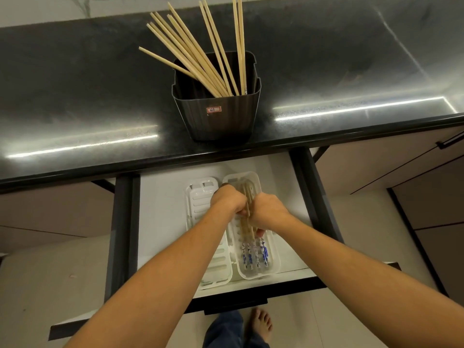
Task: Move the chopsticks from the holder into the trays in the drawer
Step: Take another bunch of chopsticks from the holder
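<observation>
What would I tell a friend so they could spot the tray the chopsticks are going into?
Below the black countertop, an open drawer holds two white slotted trays side by side. It is the right tray, beneath the left hand and right hand. It alone holds chopsticks with blue-patterned ends; the left tray shows none.

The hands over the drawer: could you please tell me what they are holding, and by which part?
The left hand and right hand both grip a few chopsticks around mid-length, over the right tray.
</observation>
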